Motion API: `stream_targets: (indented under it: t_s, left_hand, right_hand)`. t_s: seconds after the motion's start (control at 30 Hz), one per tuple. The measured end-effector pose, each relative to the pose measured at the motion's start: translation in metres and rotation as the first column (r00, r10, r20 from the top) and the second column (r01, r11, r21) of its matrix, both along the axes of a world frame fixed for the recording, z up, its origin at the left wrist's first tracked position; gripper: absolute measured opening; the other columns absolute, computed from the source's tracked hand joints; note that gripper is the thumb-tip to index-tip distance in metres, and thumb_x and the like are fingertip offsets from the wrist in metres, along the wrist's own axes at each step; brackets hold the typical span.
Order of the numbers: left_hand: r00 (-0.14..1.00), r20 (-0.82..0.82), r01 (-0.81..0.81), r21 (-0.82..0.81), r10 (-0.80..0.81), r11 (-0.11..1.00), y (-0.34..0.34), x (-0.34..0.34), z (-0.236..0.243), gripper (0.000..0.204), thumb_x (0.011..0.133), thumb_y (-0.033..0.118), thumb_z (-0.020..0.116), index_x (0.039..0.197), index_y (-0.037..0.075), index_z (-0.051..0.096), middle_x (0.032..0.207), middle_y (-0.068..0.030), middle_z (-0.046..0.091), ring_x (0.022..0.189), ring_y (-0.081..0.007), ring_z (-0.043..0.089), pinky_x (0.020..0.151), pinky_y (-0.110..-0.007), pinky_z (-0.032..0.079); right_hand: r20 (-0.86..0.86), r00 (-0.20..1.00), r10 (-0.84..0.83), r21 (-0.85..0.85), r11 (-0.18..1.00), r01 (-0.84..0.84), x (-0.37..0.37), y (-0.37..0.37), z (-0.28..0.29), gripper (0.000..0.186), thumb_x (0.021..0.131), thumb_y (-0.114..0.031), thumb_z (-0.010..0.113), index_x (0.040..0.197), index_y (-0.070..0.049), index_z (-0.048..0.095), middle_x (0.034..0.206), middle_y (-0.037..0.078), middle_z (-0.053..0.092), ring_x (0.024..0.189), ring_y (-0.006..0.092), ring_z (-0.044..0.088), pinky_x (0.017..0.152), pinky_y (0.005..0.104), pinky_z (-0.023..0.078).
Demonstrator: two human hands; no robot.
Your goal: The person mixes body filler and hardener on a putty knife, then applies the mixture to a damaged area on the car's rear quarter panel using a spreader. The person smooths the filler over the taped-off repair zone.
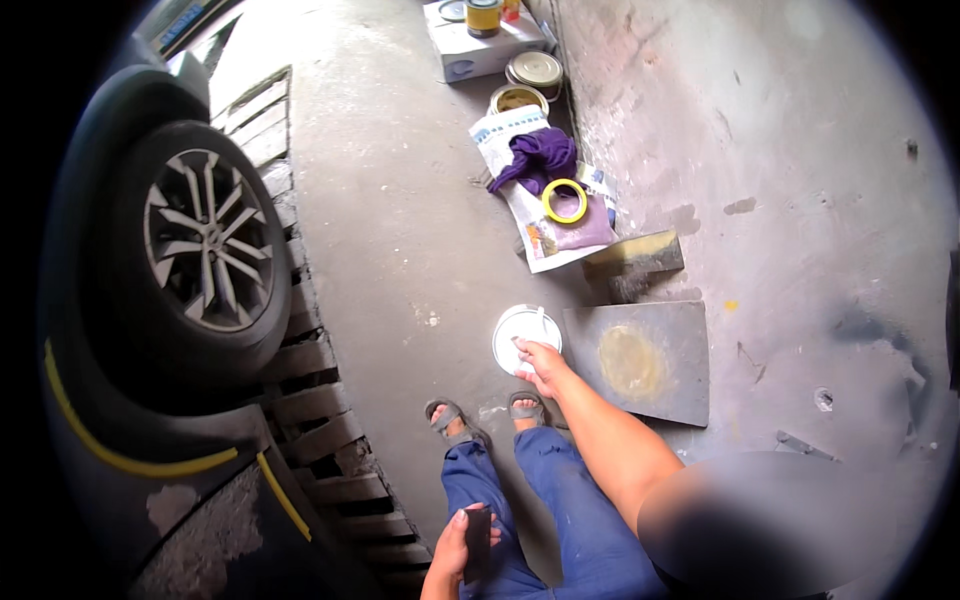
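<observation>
My right hand (540, 362) reaches forward, gripping a white round lid (529, 330) with the thumb over its top; a narrow pale stick lies on it. A grey square board (655, 365) with a yellowish smear at its middle lies just right of that hand. My left hand (460, 540), low in the view by my blue trousers (595, 520), is wrapped round a dark flat rectangular object (478, 540). Beyond the lid, a newspaper (540, 250) carries a purple cloth (543, 150) and a yellow tape roll (550, 212).
At left stands a car with a wheel (212, 235) and yellow tape (140, 465) on its body, beside a slatted floor strip (310, 400). A white box (460, 60) with cans and some round tubs (533, 68) line the pale surface (770, 200) at right.
</observation>
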State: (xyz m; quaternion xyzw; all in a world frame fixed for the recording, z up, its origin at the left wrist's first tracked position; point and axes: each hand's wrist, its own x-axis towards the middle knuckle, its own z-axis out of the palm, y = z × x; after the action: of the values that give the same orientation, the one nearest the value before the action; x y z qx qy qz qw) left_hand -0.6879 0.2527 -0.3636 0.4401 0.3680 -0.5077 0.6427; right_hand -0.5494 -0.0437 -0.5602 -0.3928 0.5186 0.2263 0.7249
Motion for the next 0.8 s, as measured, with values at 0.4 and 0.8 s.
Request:
stream_targets:
  t_s: [0.4,0.8]
  left_hand:
    - [0.982,0.186,0.052,-0.056,-0.04,0.997,-0.04,0.115,-0.153,0.068,0.095,0.058,0.039,0.128,-0.001,0.045,0.107,-0.0148,0.061,0.084,-0.024,0.064,0.076,-0.037,0.054]
    - [0.831,0.528,-0.179,-0.047,0.176,0.983,-0.064,0.241,-0.197,0.068,0.092,0.063,0.04,0.124,0.003,0.048,0.099,-0.012,0.058,0.079,-0.0218,0.061,0.066,-0.036,0.053]
  right_hand:
    - [0.063,0.997,-0.037,-0.173,0.984,0.047,0.054,-0.044,-0.067,0.03,0.088,-0.029,0.063,0.111,-0.009,0.062,0.108,-0.001,0.058,0.098,0.0144,0.051,0.076,0.0357,0.049]
    - [-0.267,0.839,0.473,-0.917,0.141,-0.372,-0.05,-0.119,-0.17,0.033,0.087,-0.024,0.06,0.111,-0.003,0.056,0.102,0.019,0.063,0.095,0.0386,0.06,0.082,0.0462,0.048]
